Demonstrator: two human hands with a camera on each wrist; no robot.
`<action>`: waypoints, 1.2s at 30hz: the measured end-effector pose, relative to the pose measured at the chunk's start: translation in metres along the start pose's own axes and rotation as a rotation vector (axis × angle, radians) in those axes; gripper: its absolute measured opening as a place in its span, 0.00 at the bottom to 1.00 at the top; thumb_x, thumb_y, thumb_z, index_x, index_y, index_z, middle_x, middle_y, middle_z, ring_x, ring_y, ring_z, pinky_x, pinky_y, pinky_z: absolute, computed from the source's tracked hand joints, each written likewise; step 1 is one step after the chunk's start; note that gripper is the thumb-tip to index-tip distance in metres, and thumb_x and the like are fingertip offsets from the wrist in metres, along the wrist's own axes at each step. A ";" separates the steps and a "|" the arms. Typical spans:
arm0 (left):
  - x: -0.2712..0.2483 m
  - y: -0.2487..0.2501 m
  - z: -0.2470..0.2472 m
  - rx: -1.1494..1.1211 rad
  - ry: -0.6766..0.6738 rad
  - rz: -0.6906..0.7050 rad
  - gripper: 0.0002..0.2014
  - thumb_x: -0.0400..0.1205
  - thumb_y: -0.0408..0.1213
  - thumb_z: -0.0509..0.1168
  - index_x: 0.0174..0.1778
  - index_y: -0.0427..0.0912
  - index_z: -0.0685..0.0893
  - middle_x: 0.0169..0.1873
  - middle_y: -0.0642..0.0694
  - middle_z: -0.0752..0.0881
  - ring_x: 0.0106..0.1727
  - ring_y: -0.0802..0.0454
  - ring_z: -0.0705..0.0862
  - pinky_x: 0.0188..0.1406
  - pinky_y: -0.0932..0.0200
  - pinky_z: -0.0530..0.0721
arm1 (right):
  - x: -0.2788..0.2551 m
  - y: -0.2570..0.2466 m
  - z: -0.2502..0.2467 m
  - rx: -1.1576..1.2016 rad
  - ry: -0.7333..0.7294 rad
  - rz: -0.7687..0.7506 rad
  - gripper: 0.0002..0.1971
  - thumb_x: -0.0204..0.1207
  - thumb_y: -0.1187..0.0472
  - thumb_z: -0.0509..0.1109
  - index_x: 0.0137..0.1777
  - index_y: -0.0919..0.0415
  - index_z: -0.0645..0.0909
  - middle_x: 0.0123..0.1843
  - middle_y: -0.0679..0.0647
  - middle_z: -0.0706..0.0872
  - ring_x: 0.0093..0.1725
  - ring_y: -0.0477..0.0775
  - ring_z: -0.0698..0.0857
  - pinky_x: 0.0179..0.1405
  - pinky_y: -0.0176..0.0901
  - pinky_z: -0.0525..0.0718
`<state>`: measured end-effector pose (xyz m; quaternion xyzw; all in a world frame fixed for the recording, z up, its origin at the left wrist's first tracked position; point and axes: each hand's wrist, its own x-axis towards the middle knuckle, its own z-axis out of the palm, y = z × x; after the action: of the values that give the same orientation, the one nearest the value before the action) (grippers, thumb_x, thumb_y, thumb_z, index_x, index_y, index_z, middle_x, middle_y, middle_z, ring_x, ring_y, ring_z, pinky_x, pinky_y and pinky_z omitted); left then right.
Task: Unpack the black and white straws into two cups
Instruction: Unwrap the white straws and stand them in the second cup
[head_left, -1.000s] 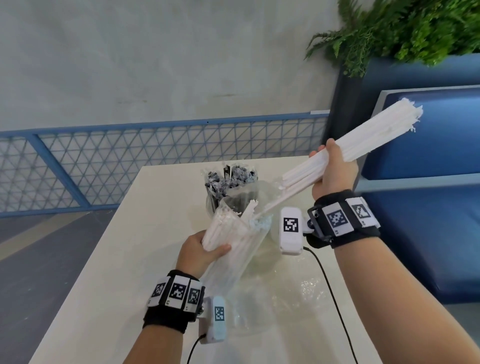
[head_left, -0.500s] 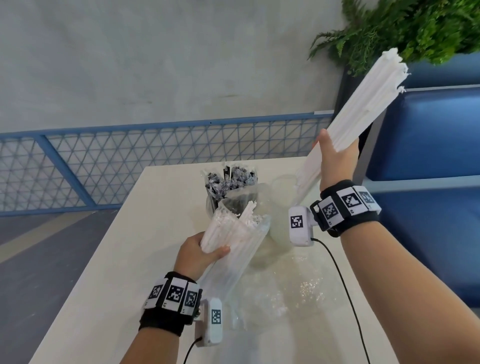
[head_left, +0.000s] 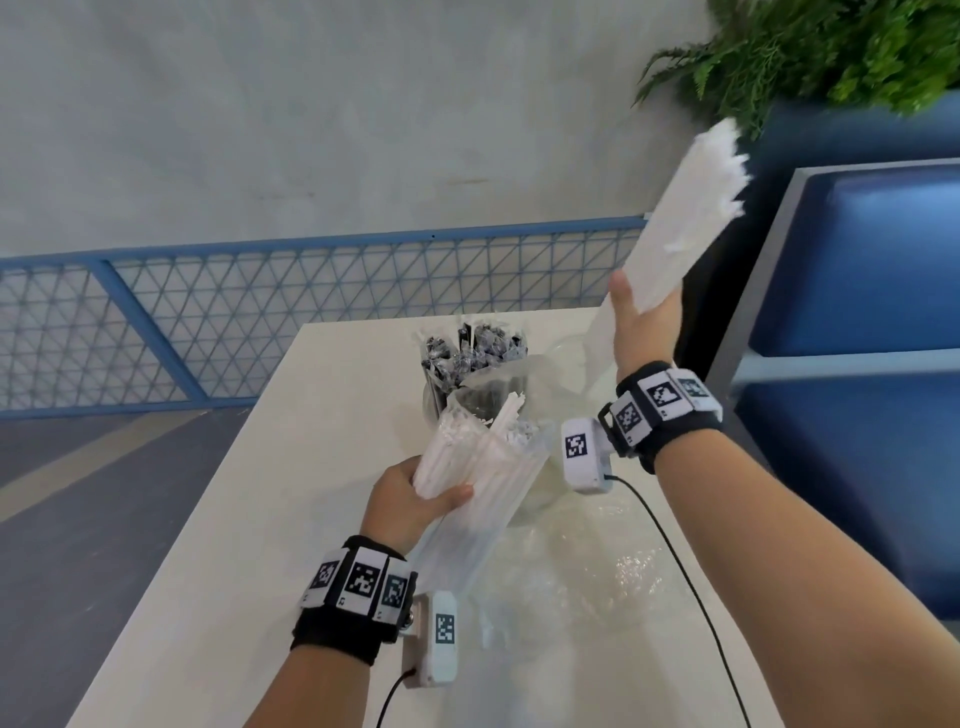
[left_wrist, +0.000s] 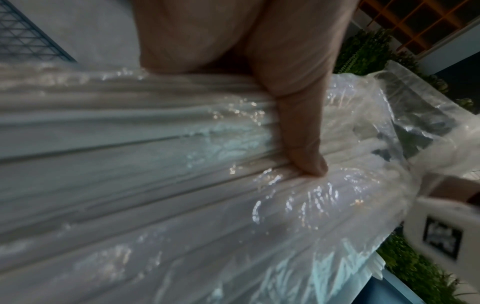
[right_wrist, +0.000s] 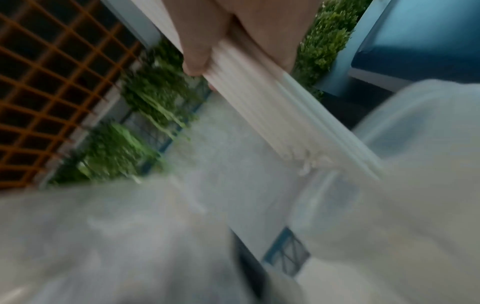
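My right hand (head_left: 644, 327) grips a thick bundle of white straws (head_left: 680, 228), raised and tilted up to the right, its lower end over a clear cup (head_left: 566, 358); the bundle (right_wrist: 272, 107) shows blurred in the right wrist view. My left hand (head_left: 415, 499) holds a clear plastic bag of white straws (head_left: 483, 467) above the table, thumb (left_wrist: 303, 131) pressed across the bag (left_wrist: 182, 164). Behind it a cup of wrapped black straws (head_left: 467, 358) stands upright on the white table (head_left: 270, 467).
An empty crumpled clear bag (head_left: 571, 571) lies on the table near me. A blue mesh railing (head_left: 208, 312) runs behind the table. A blue bench (head_left: 857, 364) and a green plant (head_left: 831, 47) stand on the right. Cables (head_left: 675, 551) trail from both wrist cameras.
My right hand has swung the white straw bundle from a low slant to a steeper, more upright angle and lifted it free of the bag. My left hand stays put with the bag.
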<state>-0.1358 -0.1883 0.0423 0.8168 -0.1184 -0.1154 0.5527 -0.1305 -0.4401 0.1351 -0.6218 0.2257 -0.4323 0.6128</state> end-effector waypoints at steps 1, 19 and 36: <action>0.000 0.000 0.001 -0.011 0.002 0.001 0.12 0.65 0.37 0.79 0.38 0.50 0.83 0.36 0.54 0.87 0.40 0.58 0.86 0.35 0.70 0.80 | -0.003 0.010 0.001 -0.061 -0.043 0.020 0.25 0.76 0.58 0.70 0.70 0.65 0.69 0.58 0.52 0.79 0.60 0.54 0.78 0.58 0.42 0.74; -0.002 -0.006 -0.001 -0.077 0.010 0.018 0.11 0.66 0.32 0.79 0.34 0.51 0.84 0.33 0.55 0.88 0.38 0.56 0.86 0.41 0.61 0.82 | -0.025 0.049 -0.017 -0.652 -0.271 0.128 0.31 0.71 0.51 0.75 0.69 0.64 0.70 0.65 0.63 0.81 0.65 0.62 0.79 0.63 0.46 0.73; -0.007 -0.013 -0.008 -0.124 -0.009 0.064 0.11 0.66 0.34 0.78 0.37 0.51 0.84 0.36 0.54 0.88 0.41 0.58 0.87 0.39 0.66 0.81 | -0.083 0.036 -0.046 -1.009 -0.416 -0.072 0.31 0.67 0.55 0.77 0.69 0.54 0.69 0.65 0.55 0.77 0.66 0.58 0.77 0.74 0.58 0.64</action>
<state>-0.1388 -0.1744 0.0332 0.7762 -0.1396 -0.1085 0.6053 -0.2024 -0.4038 0.0727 -0.9183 0.2577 -0.1587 0.2551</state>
